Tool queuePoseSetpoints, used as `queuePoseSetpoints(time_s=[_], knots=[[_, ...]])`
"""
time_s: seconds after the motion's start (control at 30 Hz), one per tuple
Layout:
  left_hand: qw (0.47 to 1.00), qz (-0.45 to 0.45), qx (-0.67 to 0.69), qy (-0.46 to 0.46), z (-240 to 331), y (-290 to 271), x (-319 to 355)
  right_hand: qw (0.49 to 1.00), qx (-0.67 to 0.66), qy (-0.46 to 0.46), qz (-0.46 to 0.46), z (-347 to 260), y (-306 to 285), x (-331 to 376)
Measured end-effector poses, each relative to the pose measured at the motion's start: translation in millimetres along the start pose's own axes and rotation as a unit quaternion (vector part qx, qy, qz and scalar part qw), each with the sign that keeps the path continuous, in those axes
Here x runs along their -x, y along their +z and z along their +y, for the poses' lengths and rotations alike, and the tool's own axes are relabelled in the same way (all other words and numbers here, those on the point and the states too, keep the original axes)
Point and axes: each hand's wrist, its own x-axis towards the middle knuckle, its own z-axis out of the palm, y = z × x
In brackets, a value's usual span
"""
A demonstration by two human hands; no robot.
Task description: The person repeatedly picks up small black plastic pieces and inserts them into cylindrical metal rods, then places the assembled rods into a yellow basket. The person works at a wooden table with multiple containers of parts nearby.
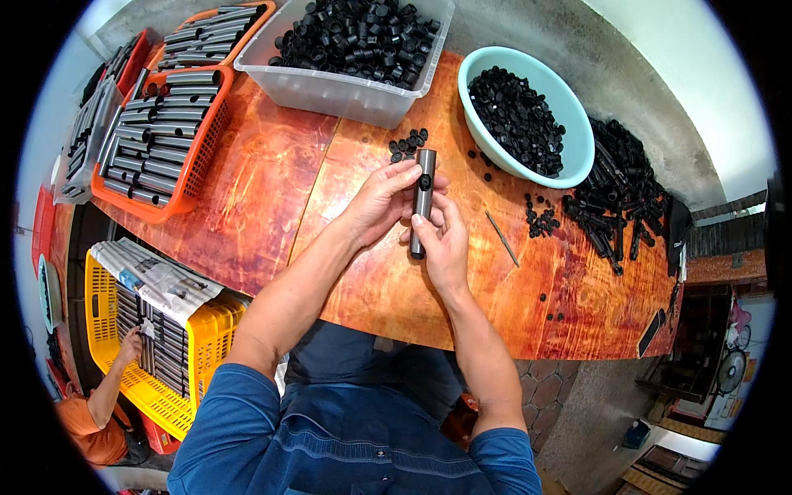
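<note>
A dark, shiny metal tube (424, 198) with a round hole in its side stands nearly upright in the picture, held over the wooden table. My left hand (385, 198) grips its upper part, thumb on the tube near the hole. Lower down, my right hand (443, 243) wraps round it with the thumb across the front. Just beyond the tube's far end lies a small cluster of black round caps (405, 147). To the right of my right hand a thin metal rod-like tool (502, 239) rests on the tabletop.
A clear plastic bin (338, 97) of black caps and a light blue basin (579, 165) of small black parts stand at the back. Black parts (619, 206) pile up at right. Orange basket (198, 177) and yellow crate (202, 346) hold tubes; another person's hand (132, 342) reaches into the crate.
</note>
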Motion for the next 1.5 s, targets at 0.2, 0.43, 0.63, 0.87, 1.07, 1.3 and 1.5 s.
queuePoseSetpoints(time_s=[0.2, 0.43, 0.63, 0.87, 1.07, 1.3, 1.5], knots=[[1.0, 0.006, 0.006, 0.002, 2, 3, 0, 0.999, 0.043, -0.031, -0.008, 8, -2, -1], [0.998, 0.016, 0.05, 0.047, 13, 1, 3, 0.994, 0.107, -0.011, -0.015, 9, -6, 1], [0.976, 0.108, 0.109, 0.153, 46, -24, 6, 0.945, 0.307, -0.098, 0.062, 3, -1, 0], [0.969, 0.151, 0.116, 0.155, 42, -42, -4, 0.89, 0.421, -0.167, 0.049, 9, -4, -26], [0.976, 0.138, 0.11, 0.125, 43, -26, 2, 0.787, 0.574, -0.224, 0.031, -1, 12, -43], [0.987, 0.085, 0.097, 0.096, 37, -20, 3, 0.813, 0.519, -0.263, 0.022, 4, -11, -35], [0.998, 0.032, 0.018, 0.052, 23, -8, 2, 0.998, 0.032, 0.015, 0.045, -8, -24, -28]])
